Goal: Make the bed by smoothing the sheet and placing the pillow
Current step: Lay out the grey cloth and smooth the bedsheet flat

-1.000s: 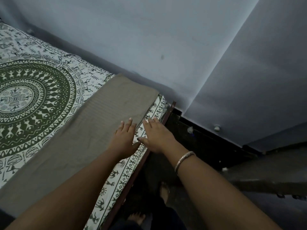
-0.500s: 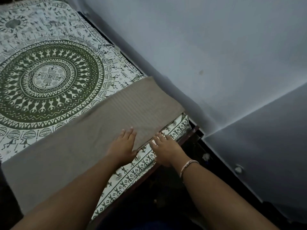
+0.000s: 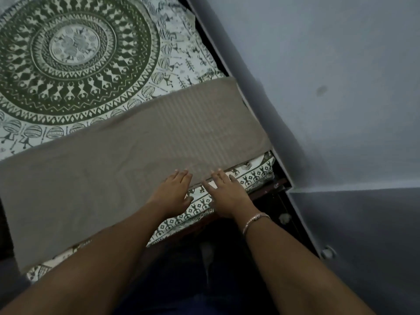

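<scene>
A white sheet with a green mandala print [image 3: 77, 53] covers the bed. Across its near end lies a folded grey-brown blanket [image 3: 136, 151]. My left hand [image 3: 173, 193] lies flat with straight fingers on the blanket's near edge. My right hand [image 3: 227, 196], with a bracelet on the wrist, rests flat beside it on the sheet's patterned border, its fingertips touching the blanket's edge. No pillow is in view.
A pale blue wall [image 3: 318, 87] runs along the bed's right side and meets a second wall at a corner. The dark wooden bed frame [image 3: 263, 192] shows below the sheet's border. Dark floor [image 3: 193, 258] lies under my arms.
The view has swung left and up over the bed, showing more of the mandala. Both hands stay flat at the blanket's near edge, the right one now a little closer to the corner.
</scene>
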Available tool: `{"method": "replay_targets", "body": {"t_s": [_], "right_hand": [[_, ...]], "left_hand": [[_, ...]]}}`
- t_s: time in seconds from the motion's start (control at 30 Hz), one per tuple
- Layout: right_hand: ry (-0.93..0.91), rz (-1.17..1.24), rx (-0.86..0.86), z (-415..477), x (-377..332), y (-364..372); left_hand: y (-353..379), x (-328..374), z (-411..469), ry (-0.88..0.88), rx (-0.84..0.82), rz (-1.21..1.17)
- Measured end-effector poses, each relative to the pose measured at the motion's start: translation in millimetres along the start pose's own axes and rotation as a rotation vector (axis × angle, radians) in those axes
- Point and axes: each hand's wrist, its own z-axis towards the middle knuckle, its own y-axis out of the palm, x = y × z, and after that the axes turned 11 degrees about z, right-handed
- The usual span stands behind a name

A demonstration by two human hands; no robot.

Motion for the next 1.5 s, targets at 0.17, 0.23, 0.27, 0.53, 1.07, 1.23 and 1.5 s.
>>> {"method": "replay_targets", "body": {"t_s": [0.17, 0.23, 0.27, 0.53, 1.07, 1.23, 1.5], "right_hand": [[0.044, 0.107, 0.001, 23.6, 40.8, 46.7], [0.036, 0.077, -0.009, 35.2, 54.5, 61.7], [0.016, 0.020, -0.002, 42.0, 59.2, 69.2], [-0.011, 0.107, 0.075, 85.5, 97.3, 118.8], [0.257, 0.231, 0.528, 103.1, 206.1, 150.6], [0.471, 0.355, 0.615, 104.2, 196.9, 128.0], [0.120, 0.225, 0.681, 156.7, 189.6, 62.7]], "left_hand": [[33.9, 39.9, 34.0, 0.023, -0.019, -0.079], [50.7, 49.0, 48.6, 0.032, -0.042, -0.079], [57.7, 51.8, 56.6, 0.027, -0.056, -0.078], [93.9, 76.6, 119.7, 0.051, 0.072, -0.094], [130.1, 109.5, 197.8, 0.391, 0.174, 0.038], [92.6, 87.9, 226.6, 0.318, 0.484, -0.035], [88.8, 80.2, 266.8, -0.263, 0.336, -0.050]]}}
